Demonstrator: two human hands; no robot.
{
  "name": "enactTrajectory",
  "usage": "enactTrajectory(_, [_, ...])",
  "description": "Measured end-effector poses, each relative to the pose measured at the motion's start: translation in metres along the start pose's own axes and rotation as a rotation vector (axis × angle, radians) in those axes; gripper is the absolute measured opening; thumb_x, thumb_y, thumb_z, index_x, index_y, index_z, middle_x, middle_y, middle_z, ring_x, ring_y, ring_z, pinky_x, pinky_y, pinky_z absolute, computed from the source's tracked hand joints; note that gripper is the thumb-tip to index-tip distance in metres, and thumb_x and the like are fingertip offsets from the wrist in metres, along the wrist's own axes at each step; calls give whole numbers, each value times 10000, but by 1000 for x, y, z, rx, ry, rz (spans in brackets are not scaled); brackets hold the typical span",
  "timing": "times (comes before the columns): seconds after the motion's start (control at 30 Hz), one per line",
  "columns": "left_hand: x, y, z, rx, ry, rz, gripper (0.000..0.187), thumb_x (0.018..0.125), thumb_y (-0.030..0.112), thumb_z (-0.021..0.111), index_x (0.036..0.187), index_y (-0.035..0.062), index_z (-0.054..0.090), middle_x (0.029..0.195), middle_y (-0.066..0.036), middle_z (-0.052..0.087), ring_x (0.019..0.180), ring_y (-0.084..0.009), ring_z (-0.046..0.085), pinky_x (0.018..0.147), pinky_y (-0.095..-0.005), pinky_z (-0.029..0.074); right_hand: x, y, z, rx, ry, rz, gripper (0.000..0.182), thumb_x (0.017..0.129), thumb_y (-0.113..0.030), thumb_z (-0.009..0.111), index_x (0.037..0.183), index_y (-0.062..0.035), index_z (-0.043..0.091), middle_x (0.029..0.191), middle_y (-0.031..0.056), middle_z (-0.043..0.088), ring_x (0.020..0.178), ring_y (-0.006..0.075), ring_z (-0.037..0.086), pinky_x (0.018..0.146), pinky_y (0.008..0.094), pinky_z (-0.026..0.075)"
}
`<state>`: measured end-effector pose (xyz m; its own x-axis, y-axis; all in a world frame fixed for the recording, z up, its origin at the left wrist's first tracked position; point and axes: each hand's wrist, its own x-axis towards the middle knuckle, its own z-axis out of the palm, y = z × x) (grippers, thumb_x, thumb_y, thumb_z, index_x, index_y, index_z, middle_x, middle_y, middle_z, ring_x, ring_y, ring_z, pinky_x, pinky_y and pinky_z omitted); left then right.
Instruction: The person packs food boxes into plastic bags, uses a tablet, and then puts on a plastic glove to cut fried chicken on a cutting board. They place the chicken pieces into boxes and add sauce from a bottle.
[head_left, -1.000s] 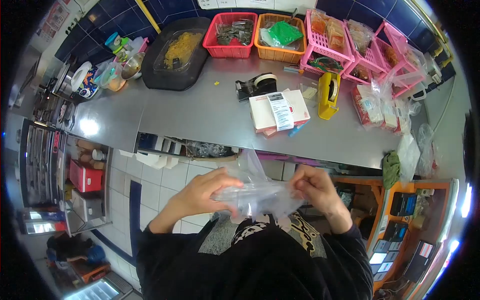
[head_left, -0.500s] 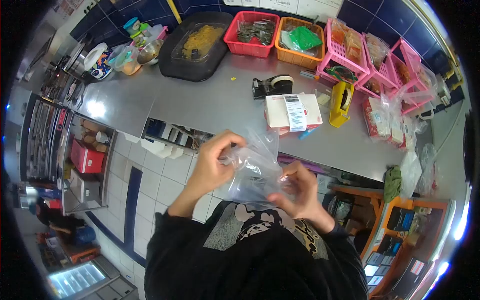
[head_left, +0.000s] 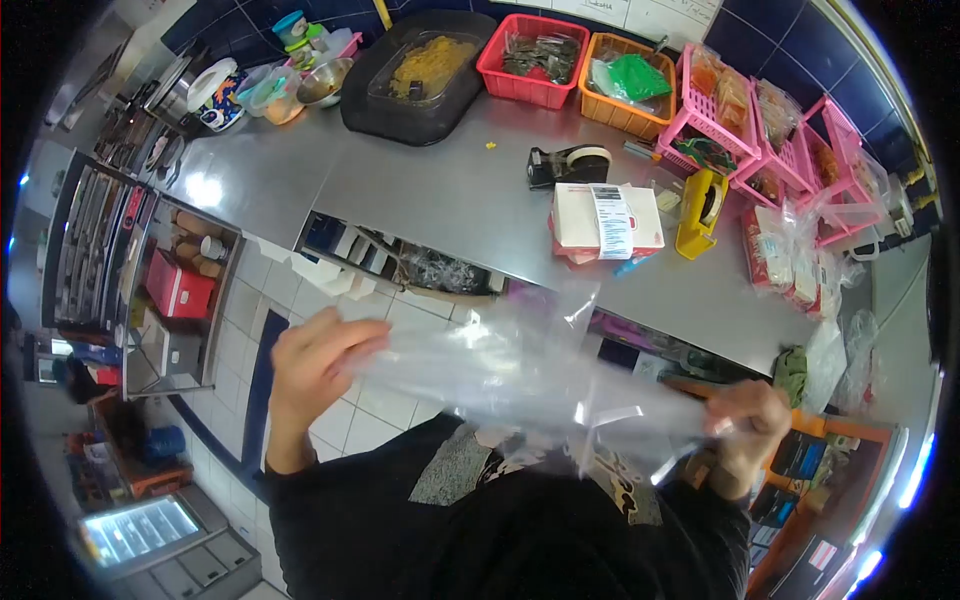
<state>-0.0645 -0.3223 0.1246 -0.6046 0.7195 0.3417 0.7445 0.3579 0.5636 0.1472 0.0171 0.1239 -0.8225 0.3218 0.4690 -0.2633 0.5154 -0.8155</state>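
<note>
A clear plastic bag point(head_left: 520, 375) is stretched sideways between my two hands, in front of my chest and off the counter's near edge. My left hand point(head_left: 318, 372) pinches one end of it, thumb against fingers. At the other end my right hand point(head_left: 748, 425) grips the plastic with curled fingers. The bag's middle is blurred by motion, and one flap sticks up toward the counter. Beyond the bag, a white and red box point(head_left: 608, 222) with a printed paper strip across its top sits on the counter.
On the steel counter point(head_left: 440, 195) stand a black tape dispenser point(head_left: 568, 167), a yellow tape dispenser point(head_left: 702, 212), a black tray point(head_left: 415, 110), a red basket point(head_left: 533, 62), an orange basket point(head_left: 625, 112) and pink baskets point(head_left: 715, 125). Another person point(head_left: 80, 380) is at far left.
My hands have moved far apart, left hand to the left and right hand to the right. The bunched bag between them is now pulled out wide. The view has shifted slightly.
</note>
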Motion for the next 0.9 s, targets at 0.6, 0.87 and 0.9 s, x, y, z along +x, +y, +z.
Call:
enactTrajectory(0.6, [25, -103, 1, -42, 1017, 293, 205, 763, -8, 585, 965, 24, 598, 1030, -126, 620, 1076, -279, 530, 967, -375, 391, 170, 69, 150, -646, 166, -582, 336, 683, -7, 549, 1013, -59, 587, 1022, 132, 561, 965, 317, 535, 776, 425, 423])
enactTrajectory(0.87, [-40, -286, 40, -483, -177, -758, 69, 864, 42, 496, 922, 37, 531, 959, -120, 576, 994, -219, 534, 831, -348, 434, 118, 134, 274, 973, -532, 781, 214, 758, -46, 469, 929, 24, 577, 910, 147, 597, 838, 288, 571, 831, 440, 430])
enactTrajectory(0.9, [-38, -279, 36, -896, -273, -866, 89, 891, 84, 490, 956, 44, 535, 1021, -124, 571, 1014, -196, 538, 846, -343, 449, 123, 117, 274, 1654, -180, 996, 175, 802, -66, 441, 869, 47, 556, 762, 98, 601, 653, 224, 600, 694, 404, 512])
